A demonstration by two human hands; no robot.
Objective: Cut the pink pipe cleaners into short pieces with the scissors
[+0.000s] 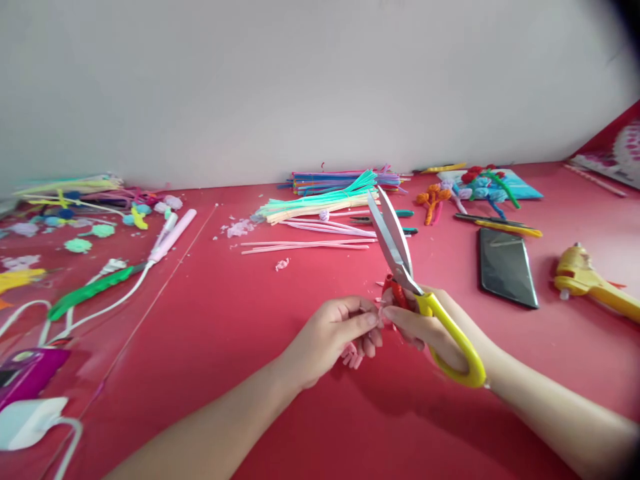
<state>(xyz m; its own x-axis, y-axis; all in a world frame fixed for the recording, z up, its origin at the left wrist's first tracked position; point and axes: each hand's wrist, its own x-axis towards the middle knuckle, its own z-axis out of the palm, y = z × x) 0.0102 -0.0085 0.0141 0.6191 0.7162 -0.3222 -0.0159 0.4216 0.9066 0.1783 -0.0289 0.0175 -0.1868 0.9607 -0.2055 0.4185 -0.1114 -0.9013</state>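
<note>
My right hand (425,327) is closed on a pair of scissors (393,243), whose blades point up and away, slightly apart. One yellow handle loop (463,350) lies over the hand; a red part shows beside the fingers. My left hand (333,337) is closed, thumb and fingertips pinching beside the right fingertips. Below its fingers hangs a small bunch of pink pipe cleaner (352,357). Where the fingertips meet, a bit of pink shows, mostly hidden. Behind the hands lie long pink pipe cleaners (307,247) and a small pink fuzzy scrap (282,265).
Bundles of pipe cleaners (320,200) lie against the wall. On the right are a black phone (507,267), a yellow glue gun (587,277) and pipe-cleaner flowers (483,187). At left are a pink styling iron (173,237), a green-handled tool (90,293) and white cables.
</note>
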